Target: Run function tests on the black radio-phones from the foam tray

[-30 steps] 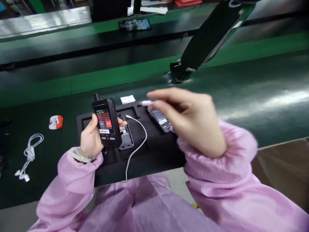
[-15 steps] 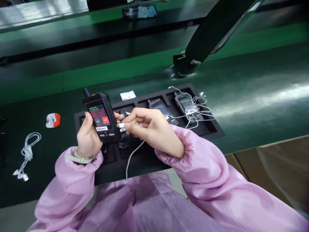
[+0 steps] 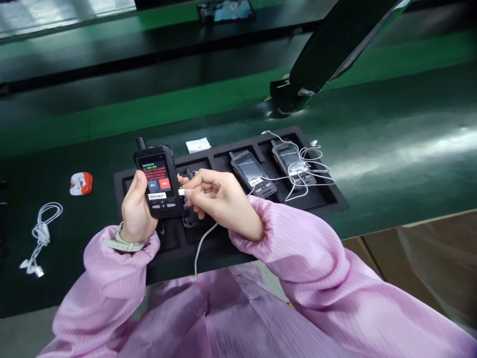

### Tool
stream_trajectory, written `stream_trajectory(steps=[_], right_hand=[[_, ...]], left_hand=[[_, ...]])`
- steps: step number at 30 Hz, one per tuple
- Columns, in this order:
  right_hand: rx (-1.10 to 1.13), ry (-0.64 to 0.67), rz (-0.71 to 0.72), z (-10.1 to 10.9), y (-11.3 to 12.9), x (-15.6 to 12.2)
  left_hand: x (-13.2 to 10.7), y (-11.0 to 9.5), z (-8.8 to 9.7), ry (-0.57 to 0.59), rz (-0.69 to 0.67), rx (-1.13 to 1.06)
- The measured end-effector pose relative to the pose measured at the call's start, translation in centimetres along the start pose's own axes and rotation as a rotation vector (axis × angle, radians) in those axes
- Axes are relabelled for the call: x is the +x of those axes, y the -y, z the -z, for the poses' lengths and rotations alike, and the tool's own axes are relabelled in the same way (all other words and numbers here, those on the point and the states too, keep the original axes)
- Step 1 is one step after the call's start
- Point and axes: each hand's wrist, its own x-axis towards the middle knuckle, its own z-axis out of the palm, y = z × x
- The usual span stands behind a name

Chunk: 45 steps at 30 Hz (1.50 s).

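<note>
My left hand [image 3: 138, 211] is wrapped round a black handheld radio phone [image 3: 158, 181] with a stubby antenna and a lit screen, held up over the tray. On the screen are green and red text, a grey button and a red button. In my right hand [image 3: 219, 196], thumb and fingers pinch the white plug of a charging cable [image 3: 203, 243]. The plug is against the radio phone's right side; whether it is fully seated I cannot tell. Beneath my hands, a black foam tray [image 3: 175, 258] holds another device [image 3: 192, 219], partly hidden by my fingers.
Two more radio phones [image 3: 253, 171] lie in the tray's right compartments, white earphones [image 3: 309, 166] tangled over them. A coiled white cable [image 3: 42, 233] and a red-and-white object [image 3: 81, 184] lie left. A white packet [image 3: 198, 145] sits behind the tray; a dark post [image 3: 298, 89] rises beyond.
My right hand has moved left, bringing the white plug up against the radio phone's side. The radio phone has shifted slightly right and turned more upright.
</note>
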Motion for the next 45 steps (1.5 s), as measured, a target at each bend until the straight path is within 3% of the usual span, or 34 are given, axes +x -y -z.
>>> stream_trajectory(steps=[5, 15, 18, 24, 29, 37, 45], right_hand=[[0.056, -0.039, 0.001, -0.4, -0.4, -0.1], [0.156, 0.035, -0.093, 0.0, 0.6, 0.0], [0.083, 0.094, -0.083, 0.3, 0.7, 0.1], [-0.325, 0.052, 0.140, 1.0, 0.8, 0.0], [-0.368, 0.057, 0.239, 1.0, 0.4, 0.2], [-0.271, 0.131, 0.087, 1.1, 0.0, 0.4], [-0.324, 0.141, 0.121, 1.4, 0.3, 0.2]], left_hand=[[0.0, 0.0, 0.2, 0.010, -0.026, -0.006], [-0.1, -0.1, 0.1, -0.017, -0.046, 0.007], [-0.1, -0.2, 0.0, -0.005, -0.016, 0.005], [-0.1, 0.2, 0.1, 0.020, -0.086, 0.006], [0.1, 0.7, 0.3, 0.016, -0.171, 0.025], [0.0, 1.0, 0.5, 0.033, -0.145, 0.060], [0.0, 1.0, 0.3, 0.019, -0.112, 0.027]])
